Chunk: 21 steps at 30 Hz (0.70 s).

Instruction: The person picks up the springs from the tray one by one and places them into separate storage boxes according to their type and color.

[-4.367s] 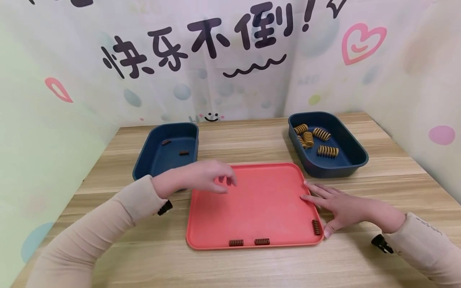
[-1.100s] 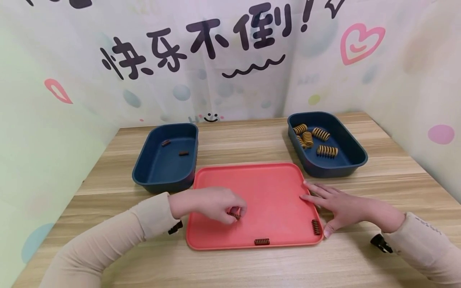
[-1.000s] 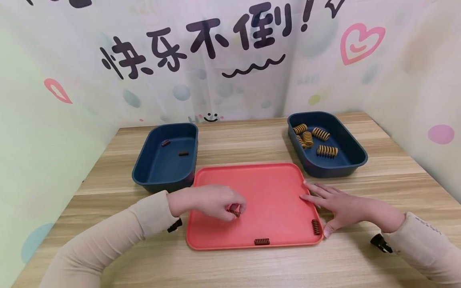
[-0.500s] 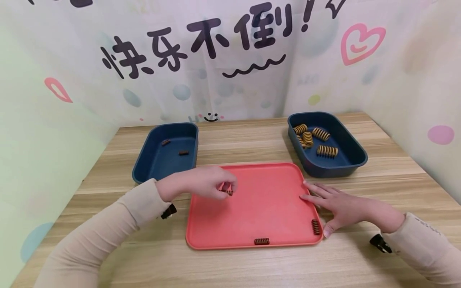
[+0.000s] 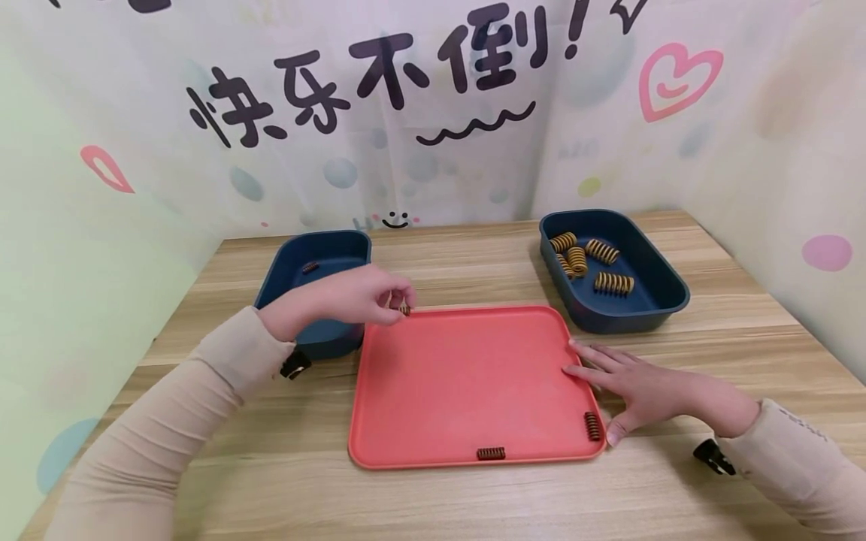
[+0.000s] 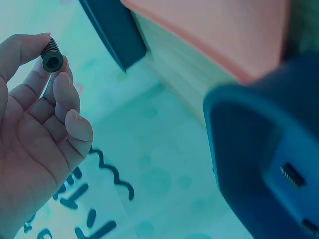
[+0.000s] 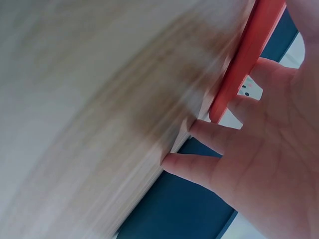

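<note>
My left hand (image 5: 358, 295) pinches a small dark coil spring (image 6: 52, 57) between thumb and fingertips. In the head view it hovers over the right rim of the left blue bin (image 5: 331, 347) and the far left corner of the red tray (image 5: 467, 383). Inside that bin lies a small brown spring (image 5: 310, 267); the left wrist view shows a second spring (image 6: 292, 175) there. My right hand (image 5: 643, 387) rests with spread fingers on the tray's right edge and the table. Two small springs stay on the tray: one spring (image 5: 491, 453) along the near edge, another spring (image 5: 592, 426) near the right corner.
At the back right stands another blue bin (image 5: 649, 319) with several larger yellow-and-black springs (image 5: 614, 283) in it. A wood-grain table (image 5: 433, 503) carries everything. Behind it hangs a printed white cloth (image 5: 460, 180), with pale walls at both sides.
My left hand picked up a small spring from the tray's near edge, lifted it and carried it back and left towards the left bin. The right hand has stayed in place.
</note>
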Each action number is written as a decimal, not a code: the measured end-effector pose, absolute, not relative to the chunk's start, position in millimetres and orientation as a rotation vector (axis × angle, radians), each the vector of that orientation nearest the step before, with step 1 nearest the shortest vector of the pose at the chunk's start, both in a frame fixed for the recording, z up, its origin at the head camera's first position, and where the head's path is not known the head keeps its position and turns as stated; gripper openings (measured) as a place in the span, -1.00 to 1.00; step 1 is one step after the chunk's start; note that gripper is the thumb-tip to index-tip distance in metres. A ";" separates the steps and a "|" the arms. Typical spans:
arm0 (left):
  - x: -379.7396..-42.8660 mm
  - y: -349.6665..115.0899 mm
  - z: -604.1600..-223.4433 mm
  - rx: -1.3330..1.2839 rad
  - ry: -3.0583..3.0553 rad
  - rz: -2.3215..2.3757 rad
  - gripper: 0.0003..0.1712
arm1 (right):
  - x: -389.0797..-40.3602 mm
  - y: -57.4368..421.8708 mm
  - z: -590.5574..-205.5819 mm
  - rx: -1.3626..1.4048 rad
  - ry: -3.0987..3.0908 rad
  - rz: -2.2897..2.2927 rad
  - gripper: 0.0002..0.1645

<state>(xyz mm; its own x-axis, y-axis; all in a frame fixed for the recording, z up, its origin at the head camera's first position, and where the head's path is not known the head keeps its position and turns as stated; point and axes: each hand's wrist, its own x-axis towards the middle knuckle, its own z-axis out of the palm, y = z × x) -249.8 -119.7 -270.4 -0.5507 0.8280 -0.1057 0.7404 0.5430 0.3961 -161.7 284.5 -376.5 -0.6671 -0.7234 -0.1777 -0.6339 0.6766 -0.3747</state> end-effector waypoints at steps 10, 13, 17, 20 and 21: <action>-270.3 -137.4 -260.8 1.249 2.574 0.474 -0.87 | -162.7 285.7 -379.0 -1.077 2.590 -0.397 0.18; -275.4 -142.6 -260.2 1.231 2.589 0.484 -0.86 | -162.7 286.3 -379.8 -1.106 2.590 -0.397 0.17; -280.4 -148.1 -259.1 1.206 2.623 0.468 -0.85 | -162.8 286.5 -379.1 -1.110 2.585 -0.392 0.17; -283.8 -152.3 -258.0 1.173 2.649 0.461 -0.85 | -162.9 285.5 -378.8 -1.082 2.582 -0.397 0.17; -285.1 -153.9 -257.8 1.160 2.654 0.462 -0.84 | -162.9 285.1 -378.7 -1.072 2.581 -0.399 0.17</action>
